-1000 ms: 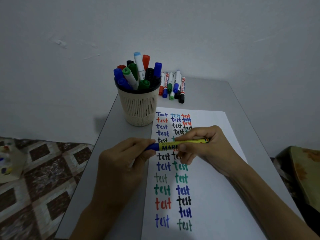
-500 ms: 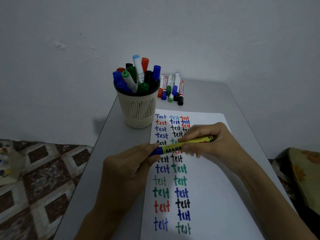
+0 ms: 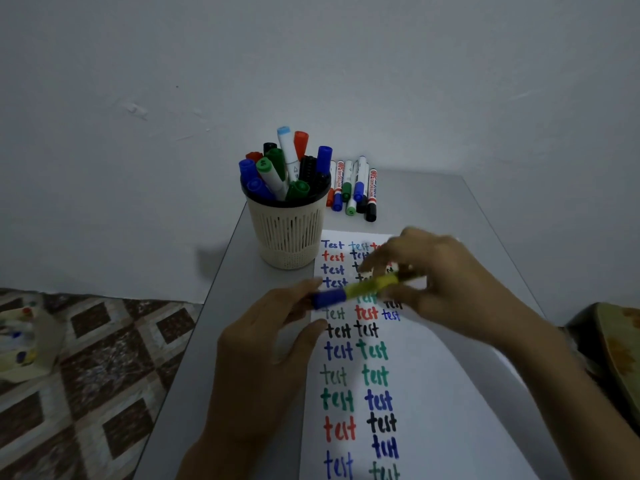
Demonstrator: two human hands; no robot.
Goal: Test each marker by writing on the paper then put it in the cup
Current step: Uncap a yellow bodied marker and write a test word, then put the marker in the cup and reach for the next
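Both hands over paper (image 3: 450,393), sharing one yellow marker (image 3: 372,285) held level above written rows. Left hand (image 3: 263,348) pinches blue cap (image 3: 329,297) between thumb and fingers; right hand (image 3: 446,275) fingers closed round yellow barrel — blurred, exact grip hard to read. Cream cup (image 3: 289,233) stands just left of paper's top corner, stuffed with markers. Loose markers (image 3: 356,188) lie behind cup on grey table (image 3: 433,202).
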